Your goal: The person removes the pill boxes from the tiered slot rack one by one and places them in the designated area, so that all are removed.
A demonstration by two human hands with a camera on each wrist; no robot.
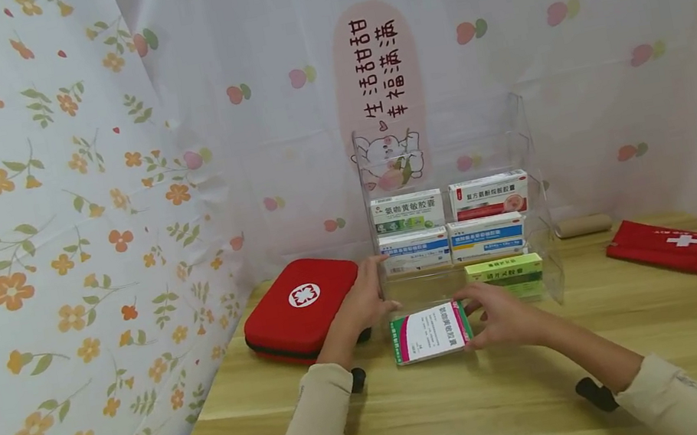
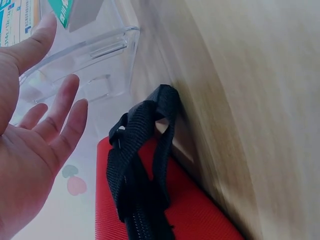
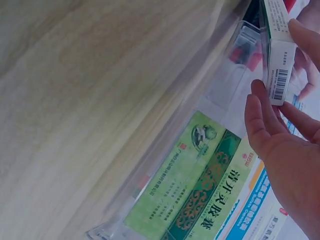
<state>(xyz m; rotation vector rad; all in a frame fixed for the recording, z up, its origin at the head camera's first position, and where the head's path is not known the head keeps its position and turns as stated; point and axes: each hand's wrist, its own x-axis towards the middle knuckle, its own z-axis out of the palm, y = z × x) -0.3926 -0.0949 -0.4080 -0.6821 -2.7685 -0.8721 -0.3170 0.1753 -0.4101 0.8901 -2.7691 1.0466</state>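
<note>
My right hand [image 1: 502, 316] pinches the right end of a white, green and magenta medicine box [image 1: 426, 333] between thumb and fingers. In the right wrist view the box's barcoded end [image 3: 281, 75] sits at the fingertips. My left hand [image 1: 364, 298] has its fingers spread beside the left side of a clear tiered rack [image 1: 427, 287]. The left wrist view shows its palm [image 2: 30, 165] holding nothing, the thumb close to the medicine box's corner. A light green medicine box [image 1: 503, 269] stands in the rack's lowest tier at the right, behind the right hand.
Above it, the rack holds two blue-and-white boxes [image 1: 415, 251] and two more boxes [image 1: 408, 212]. A red first-aid case [image 1: 301, 307] lies left, its black strap [image 2: 135, 135] near my left hand. At right are a red pouch [image 1: 686, 251] and a tan roll [image 1: 582, 226].
</note>
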